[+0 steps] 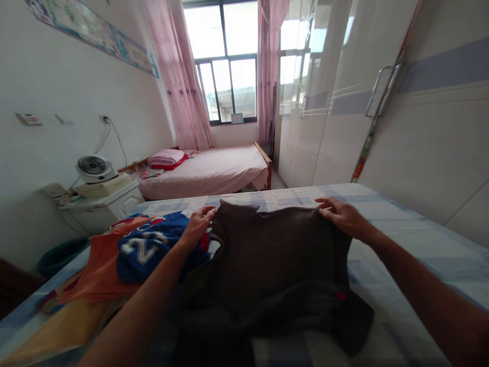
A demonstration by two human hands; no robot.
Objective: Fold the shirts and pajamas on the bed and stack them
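Note:
A dark brown-grey garment (271, 255), which looks like a shirt, is stretched between my two hands over the bed. My left hand (199, 224) pinches its upper left edge, close to a raised flap that may be a collar. Its upper right corner is gripped by my right hand (338, 216), with the fingertips at the cloth's edge. The lower part falls in dark folds toward me, with a small red spot on the right. Left of it, a blue jersey (153, 244) with white numerals lies on an orange garment (101, 265).
The bed's blue-and-white checked sheet (405, 244) spreads beneath. Yellow cloth (64, 326) lies at the front left. Beyond are a nightstand (122, 196) with a fan (95, 167), a second bed (221, 165) with pink bedding, and a glossy wardrobe (324, 127) at the right.

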